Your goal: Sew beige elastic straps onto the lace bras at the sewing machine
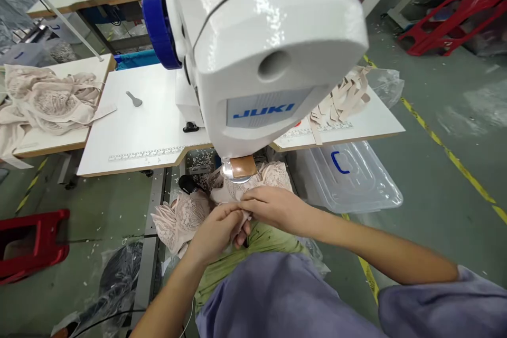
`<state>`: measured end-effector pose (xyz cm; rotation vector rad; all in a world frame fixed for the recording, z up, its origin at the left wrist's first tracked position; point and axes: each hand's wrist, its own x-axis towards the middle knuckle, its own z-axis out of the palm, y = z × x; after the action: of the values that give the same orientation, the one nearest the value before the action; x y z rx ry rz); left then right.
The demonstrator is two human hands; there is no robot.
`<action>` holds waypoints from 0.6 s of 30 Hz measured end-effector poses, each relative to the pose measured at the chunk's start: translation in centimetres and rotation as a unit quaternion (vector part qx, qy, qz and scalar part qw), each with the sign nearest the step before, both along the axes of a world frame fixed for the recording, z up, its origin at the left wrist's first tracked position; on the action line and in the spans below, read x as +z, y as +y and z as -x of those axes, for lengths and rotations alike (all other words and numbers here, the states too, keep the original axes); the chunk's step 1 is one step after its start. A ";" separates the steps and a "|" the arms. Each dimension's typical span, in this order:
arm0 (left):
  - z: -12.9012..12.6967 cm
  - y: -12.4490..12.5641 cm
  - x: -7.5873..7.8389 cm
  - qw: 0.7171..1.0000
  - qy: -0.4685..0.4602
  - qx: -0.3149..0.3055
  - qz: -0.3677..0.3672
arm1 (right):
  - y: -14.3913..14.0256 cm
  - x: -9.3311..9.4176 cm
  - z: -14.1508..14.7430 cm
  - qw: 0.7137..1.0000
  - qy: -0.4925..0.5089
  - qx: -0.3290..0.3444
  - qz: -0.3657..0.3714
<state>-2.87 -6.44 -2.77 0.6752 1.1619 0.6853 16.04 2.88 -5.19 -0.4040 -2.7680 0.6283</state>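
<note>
My left hand and my right hand meet, fingertips close together, both pinching the edge of a pale pink lace bra. It lies in front of me above my green-clad lap, one cup near the left wrist and the other just below the white JUKI sewing machine head. Behind is a white-topped bench with a printed ruler scale. Narrow beige fabric strips lie at its right, and a lidded clear plastic box stands below them.
</note>
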 end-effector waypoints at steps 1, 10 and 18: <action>0.1 -0.1 0.0 0.998 0.056 -0.020 -0.018 | -0.2 -0.7 0.1 1.000 -0.005 0.002 0.020; -4.8 -3.2 -8.0 0.983 0.035 0.127 -0.125 | 1.5 -1.4 -2.7 0.750 0.169 -0.350 0.535; -9.4 -4.9 -6.0 0.908 0.124 0.220 -0.334 | -4.1 1.8 -0.8 0.441 0.223 -0.121 0.861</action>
<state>6.57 -11.36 -8.77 1.1110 1.3314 1.4538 16.84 -1.22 -3.38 -0.6970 -0.5287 2.6401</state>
